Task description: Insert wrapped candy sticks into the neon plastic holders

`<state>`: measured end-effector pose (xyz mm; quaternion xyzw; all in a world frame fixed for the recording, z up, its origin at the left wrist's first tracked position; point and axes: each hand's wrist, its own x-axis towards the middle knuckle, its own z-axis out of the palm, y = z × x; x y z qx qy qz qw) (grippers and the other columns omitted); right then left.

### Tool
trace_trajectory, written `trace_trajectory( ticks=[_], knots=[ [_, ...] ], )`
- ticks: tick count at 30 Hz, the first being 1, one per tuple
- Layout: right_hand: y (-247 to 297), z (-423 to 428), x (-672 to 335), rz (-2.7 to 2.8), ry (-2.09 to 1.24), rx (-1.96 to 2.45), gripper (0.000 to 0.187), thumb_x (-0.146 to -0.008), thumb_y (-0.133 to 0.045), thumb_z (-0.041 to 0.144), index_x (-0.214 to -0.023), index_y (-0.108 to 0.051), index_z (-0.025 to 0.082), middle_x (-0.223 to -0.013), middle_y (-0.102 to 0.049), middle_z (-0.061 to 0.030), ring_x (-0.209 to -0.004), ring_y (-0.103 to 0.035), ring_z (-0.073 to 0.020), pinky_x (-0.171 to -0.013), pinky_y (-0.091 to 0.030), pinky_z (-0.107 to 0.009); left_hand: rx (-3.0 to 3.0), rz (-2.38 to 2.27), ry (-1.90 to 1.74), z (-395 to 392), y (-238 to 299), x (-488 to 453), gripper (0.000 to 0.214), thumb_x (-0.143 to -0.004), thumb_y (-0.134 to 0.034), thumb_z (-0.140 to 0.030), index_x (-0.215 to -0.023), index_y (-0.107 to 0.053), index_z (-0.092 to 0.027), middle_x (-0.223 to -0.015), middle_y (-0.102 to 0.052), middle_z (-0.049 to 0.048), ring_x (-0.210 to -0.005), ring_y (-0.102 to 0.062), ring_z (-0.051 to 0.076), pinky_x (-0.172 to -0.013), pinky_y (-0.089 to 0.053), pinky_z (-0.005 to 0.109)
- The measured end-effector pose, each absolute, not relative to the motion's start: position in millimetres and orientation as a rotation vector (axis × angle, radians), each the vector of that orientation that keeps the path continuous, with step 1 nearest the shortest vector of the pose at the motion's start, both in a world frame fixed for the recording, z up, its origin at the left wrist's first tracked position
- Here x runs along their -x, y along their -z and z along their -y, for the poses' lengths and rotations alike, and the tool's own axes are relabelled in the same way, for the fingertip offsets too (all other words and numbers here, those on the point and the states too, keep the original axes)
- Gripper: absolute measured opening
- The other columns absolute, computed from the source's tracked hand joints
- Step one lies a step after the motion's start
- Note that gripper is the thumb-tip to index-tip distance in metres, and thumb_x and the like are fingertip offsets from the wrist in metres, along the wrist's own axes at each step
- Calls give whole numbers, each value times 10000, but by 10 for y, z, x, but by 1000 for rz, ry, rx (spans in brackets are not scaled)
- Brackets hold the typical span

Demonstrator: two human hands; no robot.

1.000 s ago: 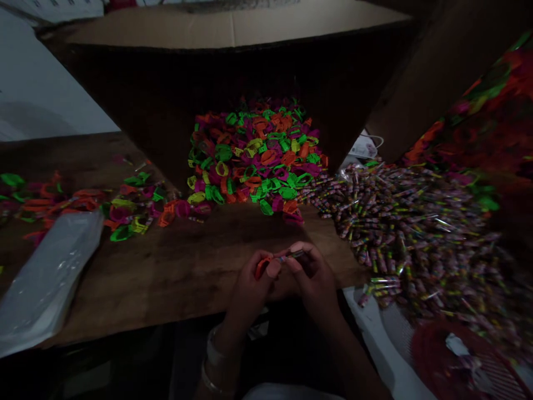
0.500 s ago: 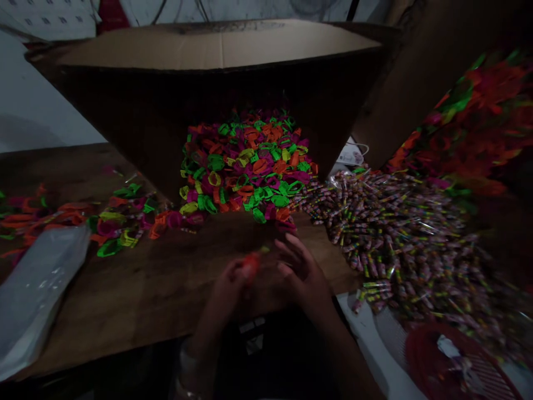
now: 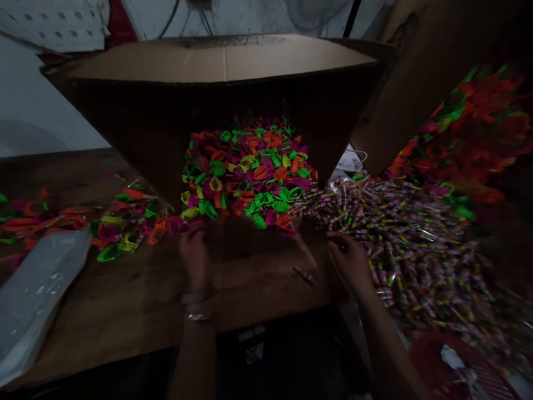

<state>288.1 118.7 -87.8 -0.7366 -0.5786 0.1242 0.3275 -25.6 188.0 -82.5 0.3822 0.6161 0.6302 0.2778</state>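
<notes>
My left hand [image 3: 194, 250] reaches forward to the near edge of the pile of neon plastic rings [image 3: 250, 166], fingertips among the pink and orange rings; the dim light hides its fingers. My right hand [image 3: 348, 258] is out to the right at the edge of the heap of wrapped candy sticks [image 3: 400, 233], fingers curled in against the sticks. A single candy stick [image 3: 303, 274] lies loose on the wooden table [image 3: 137, 300] between my hands.
A large open cardboard box [image 3: 225, 61] on its side spills the rings. More loose rings [image 3: 112, 222] lie at the left beside a stack of clear plastic bags [image 3: 33, 294]. A red basket [image 3: 462, 366] sits at lower right, with bright patterned cloth [image 3: 470, 133] above it.
My hands were together at the table's near edge working an orange ring and a candy stick. They have separated: the left went to the ring pile, the right to the candy heap.
</notes>
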Motion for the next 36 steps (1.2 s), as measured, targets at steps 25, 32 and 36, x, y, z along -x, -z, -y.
trace_trajectory(
  ticks=[25, 32, 36],
  knots=[
    [384, -792, -2011, 1042, -1088, 1255, 190, -681, -714, 334, -832, -726, 218, -875, -746, -45, -828, -676, -208, -741, -533, -325, -1173, -1204, -873, -969, 406, -394, 404, -561, -755, -280, -934, -629, -189, -913, -664, 40, -838, -607, 200, -736, -464, 285],
    [358, -755, -1924, 1162, -1121, 1205, 102, -716, -679, 252, -804, -718, 216, -808, -724, -19, -792, -669, -180, -718, -525, -277, -1392, -1281, -770, -938, 367, -413, 208, -600, -685, -262, -769, -595, -181, -665, -575, -27, -658, -503, 148, -596, -383, 228],
    [328, -782, -2023, 1355, -1082, 1181, 100, -762, -633, 202, -815, -716, 220, -829, -714, -22, -806, -656, -176, -734, -514, -275, -1398, -1235, -748, -919, 413, -399, 232, -622, -701, -306, -782, -587, -182, -647, -543, -36, -630, -470, 130, -569, -363, 216]
  ],
)
